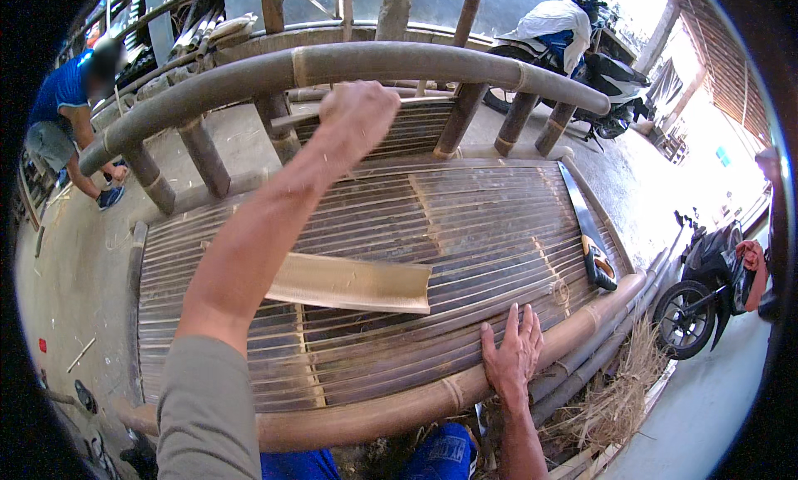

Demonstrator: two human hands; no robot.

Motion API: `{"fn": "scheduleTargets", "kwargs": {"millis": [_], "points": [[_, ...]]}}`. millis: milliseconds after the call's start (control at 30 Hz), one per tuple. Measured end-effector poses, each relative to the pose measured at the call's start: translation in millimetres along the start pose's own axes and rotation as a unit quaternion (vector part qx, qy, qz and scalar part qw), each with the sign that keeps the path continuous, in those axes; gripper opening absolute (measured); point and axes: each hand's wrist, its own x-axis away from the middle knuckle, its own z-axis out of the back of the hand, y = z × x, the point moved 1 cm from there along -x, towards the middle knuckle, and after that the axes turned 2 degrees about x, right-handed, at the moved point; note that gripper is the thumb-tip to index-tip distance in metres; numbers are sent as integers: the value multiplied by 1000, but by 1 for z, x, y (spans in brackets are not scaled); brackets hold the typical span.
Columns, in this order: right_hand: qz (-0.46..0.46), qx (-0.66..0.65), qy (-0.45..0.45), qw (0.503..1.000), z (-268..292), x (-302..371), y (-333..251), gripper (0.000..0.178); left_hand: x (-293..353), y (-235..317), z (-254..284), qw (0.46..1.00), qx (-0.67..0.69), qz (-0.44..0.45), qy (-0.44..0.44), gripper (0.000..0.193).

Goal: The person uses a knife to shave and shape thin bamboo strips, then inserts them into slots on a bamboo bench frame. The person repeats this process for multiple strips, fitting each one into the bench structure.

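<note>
A bamboo bench with a slatted seat and thick brown poles lies before me. My left hand is raised at its far side, closed in a fist before the back rail. A pale bar runs behind or through the fist; whether I grip it cannot be made out. My right hand rests with fingers spread on the near slats and front pole. Between the arms, a split length of pale bamboo lies hollow side showing on the seat, partly hidden by my left forearm. A handsaw lies at the right end.
At the far left a person in blue bends toward the floor. Motorbikes stand at the back right and right. Bamboo poles and dry straw-like shavings lie beside the bench's near right side. Thin sticks lie on the floor.
</note>
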Motion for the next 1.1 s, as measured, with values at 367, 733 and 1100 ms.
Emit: {"fn": "scheduleTargets", "kwargs": {"millis": [367, 733, 1100], "points": [[9, 12, -2, 1000, 0, 0, -3, 70, -31, 12, 19, 999, -24, -20, 38, 17], [2, -59, 26, 998, 4, -1, 8, 70, 108, -107, -60, 986, 155, 59, 3, 35], [-10, -126, 128, 984, -5, 3, 16, 64, 314, 2, 96, 949, 294, 49, 99, 31]]}}
